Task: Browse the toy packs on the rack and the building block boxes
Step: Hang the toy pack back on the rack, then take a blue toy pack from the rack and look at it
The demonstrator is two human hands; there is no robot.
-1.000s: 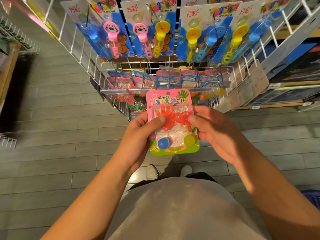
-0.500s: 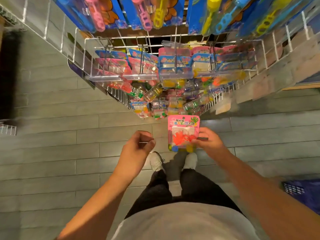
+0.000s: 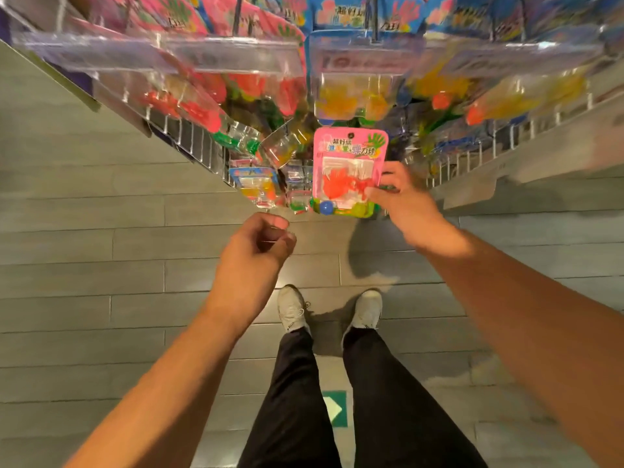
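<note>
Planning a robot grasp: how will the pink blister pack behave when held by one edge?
The pink blister pack probably stays fairly stiff: it stands flat though the right hand pinches only its right edge. It seems light, needing one hand. Its clear plastic front may be slippery.

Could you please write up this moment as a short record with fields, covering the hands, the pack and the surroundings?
setting: shop aisle, grey plank floor
rack: wire rack with hanging toy packs, blurred
held item: pink pack with an orange hand toy and a blue ball
right hand: right hand pinches the pack's lower right edge
left hand: left hand loosely curled, holds nothing, below and left of the pack
pack position: upright, in front of the rack's lower rows
also visible: white shoes, green floor arrow
</note>
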